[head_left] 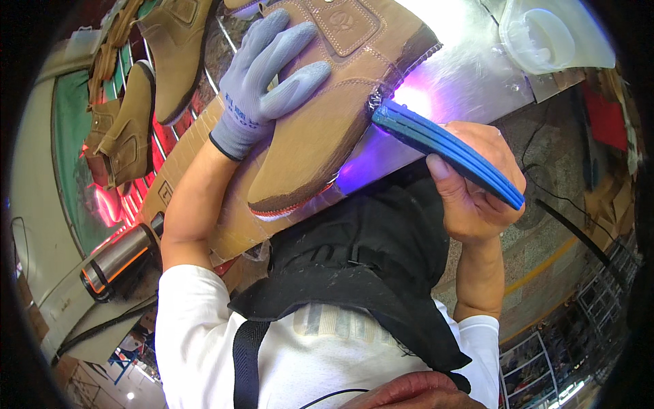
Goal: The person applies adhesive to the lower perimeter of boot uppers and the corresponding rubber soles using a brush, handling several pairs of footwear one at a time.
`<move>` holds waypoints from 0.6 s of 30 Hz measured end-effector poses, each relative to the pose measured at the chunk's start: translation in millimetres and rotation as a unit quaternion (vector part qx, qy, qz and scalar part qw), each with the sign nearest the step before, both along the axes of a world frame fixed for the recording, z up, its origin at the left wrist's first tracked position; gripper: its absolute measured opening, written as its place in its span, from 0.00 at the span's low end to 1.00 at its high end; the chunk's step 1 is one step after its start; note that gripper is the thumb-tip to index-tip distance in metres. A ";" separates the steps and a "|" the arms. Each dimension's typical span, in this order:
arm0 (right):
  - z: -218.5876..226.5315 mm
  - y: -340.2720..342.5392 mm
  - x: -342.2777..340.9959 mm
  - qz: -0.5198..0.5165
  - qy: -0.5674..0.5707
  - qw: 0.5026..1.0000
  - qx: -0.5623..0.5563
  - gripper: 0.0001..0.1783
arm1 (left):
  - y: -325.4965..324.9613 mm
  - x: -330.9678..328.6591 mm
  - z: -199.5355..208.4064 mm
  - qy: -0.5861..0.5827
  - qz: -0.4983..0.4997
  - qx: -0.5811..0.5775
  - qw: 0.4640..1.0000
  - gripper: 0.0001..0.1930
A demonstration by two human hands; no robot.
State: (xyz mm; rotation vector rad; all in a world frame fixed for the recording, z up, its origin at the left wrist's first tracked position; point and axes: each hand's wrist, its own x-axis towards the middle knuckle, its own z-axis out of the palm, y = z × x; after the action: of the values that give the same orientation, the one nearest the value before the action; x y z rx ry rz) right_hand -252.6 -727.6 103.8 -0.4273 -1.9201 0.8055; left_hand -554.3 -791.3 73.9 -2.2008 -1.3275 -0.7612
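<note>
A tan leather boot (313, 136) lies on its side at the table edge, its toe toward me and its dark, stitched lower edge turned to the right. My left hand (262, 82), in a grey-blue coated glove, holds it by the upper, thumb and fingers pressed against the leather. My bare right hand (477, 177) is closed around a long, slightly curved blue bar with lengthwise grooves (443, 143). The bar's far end meets the boot's lower edge near the heel side; its exact kind is unclear. Bright violet light glows just behind that spot.
More tan boots (126, 129) stand on a metal rack lit red at the left. A translucent plastic container (538, 41) sits on the shiny metal tabletop (470, 88) at the upper right. Cardboard (235, 232) covers the near table edge. A steel flask (122, 259) lies at lower left.
</note>
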 end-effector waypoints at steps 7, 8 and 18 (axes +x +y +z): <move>8.2 -21.2 -1.8 0.023 -0.025 0.999 0.001 0.15 | 0.7 0.5 -2.0 -0.005 -0.017 0.031 0.999 0.17; 10.6 -28.2 -0.2 0.024 -0.035 0.999 -0.012 0.15 | 4.5 -5.2 -2.7 0.012 -0.028 0.043 0.999 0.16; 16.1 -70.9 2.7 0.022 -0.082 0.996 0.016 0.20 | 1.3 3.9 0.2 -0.037 -0.050 0.042 0.997 0.21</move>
State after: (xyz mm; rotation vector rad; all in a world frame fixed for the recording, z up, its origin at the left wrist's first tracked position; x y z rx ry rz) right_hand -249.9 -798.5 119.9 -0.4432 -2.0982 0.7876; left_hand -550.3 -790.0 74.1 -2.2056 -1.2047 -0.9270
